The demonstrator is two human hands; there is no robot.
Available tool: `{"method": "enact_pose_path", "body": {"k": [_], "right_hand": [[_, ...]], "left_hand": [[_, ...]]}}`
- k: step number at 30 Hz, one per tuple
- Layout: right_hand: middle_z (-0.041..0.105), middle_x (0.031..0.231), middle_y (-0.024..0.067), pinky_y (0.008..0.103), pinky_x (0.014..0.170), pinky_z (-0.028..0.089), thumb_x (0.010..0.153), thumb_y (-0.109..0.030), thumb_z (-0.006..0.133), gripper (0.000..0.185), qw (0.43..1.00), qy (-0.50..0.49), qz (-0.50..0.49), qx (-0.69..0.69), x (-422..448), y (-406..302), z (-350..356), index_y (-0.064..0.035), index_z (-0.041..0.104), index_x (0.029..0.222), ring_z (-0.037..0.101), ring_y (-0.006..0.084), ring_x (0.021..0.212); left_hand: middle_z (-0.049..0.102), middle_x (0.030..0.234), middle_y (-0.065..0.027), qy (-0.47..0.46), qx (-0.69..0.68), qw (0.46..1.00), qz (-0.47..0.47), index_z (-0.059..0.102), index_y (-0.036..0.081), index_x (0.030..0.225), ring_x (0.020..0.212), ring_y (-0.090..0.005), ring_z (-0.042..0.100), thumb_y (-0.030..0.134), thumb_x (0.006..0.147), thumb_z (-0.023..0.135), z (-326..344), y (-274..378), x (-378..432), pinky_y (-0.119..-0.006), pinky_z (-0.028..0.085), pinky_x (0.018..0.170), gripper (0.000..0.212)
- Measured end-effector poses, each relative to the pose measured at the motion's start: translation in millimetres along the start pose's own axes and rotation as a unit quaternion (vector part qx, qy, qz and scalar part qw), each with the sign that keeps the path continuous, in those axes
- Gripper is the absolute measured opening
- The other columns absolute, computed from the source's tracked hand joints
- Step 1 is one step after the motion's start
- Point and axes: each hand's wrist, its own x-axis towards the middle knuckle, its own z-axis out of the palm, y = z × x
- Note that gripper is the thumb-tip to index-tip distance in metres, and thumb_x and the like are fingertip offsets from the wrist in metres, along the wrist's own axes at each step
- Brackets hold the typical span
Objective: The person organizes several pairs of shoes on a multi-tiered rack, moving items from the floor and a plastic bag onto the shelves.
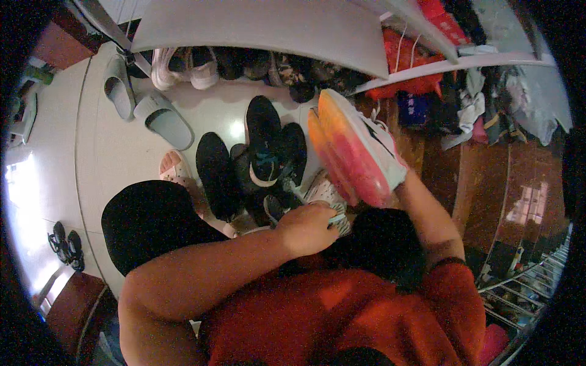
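My left hand (309, 228) is closed around a thin light-blue object (337, 219), mostly hidden by the fingers. Up and to the right, a pair of white sneakers (361, 146) with orange and pink soles is held side by side by my right hand (403, 176), whose fingers are hidden behind the shoes. Between my feet, several dark shoes lie clustered on the pale tiled floor, among them a black shoe (263, 123) and a black shoe (214, 169) at their left. My left foot wears a light patterned slipper (175, 165); another patterned slipper (327, 190) is partly covered by the sneakers.
Grey slides (168, 124) lie at the upper left. Shoes, including a white pair (204, 68), stand under a pale cabinet panel (265, 27). Hanging items and a red bag (398, 59) are at the upper right. A wire rack (517, 293) stands lower right, with dark sandals (67, 244) far left.
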Motion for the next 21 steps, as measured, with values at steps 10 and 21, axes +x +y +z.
{"method": "enact_pose_path", "body": {"k": [10,21], "right_hand": [[0.056,0.103,0.0136,0.0339,0.076,0.046,0.077,-0.005,0.046,0.034,0.982,0.049,-0.167,0.077,-60.6,-53.9,97.7,-0.0017,0.05,0.111,0.055,0.0234,0.091],[0.056,0.103,0.0131,0.033,0.078,0.045,0.078,-0.007,0.047,0.035,0.967,0.089,-0.234,0.044,-41.0,-69.4,124.4,-0.0017,0.048,0.112,0.055,0.0228,0.092]], "left_hand": [[0.059,0.085,-0.0161,-0.082,-0.065,0.987,0.119,0.058,0.006,0.086,0.08,-0.0318,0.056,0.033,0.072,0.054,2.4,-3.4,-10.4,-0.038,0.044,0.07,0.03],[0.057,0.079,-0.0206,0.309,-0.123,0.926,0.181,0.009,0.01,0.134,0.077,-0.0349,0.057,0.019,0.071,0.056,-78.0,25.3,-23.3,-0.038,0.045,0.068,0.08]]}}
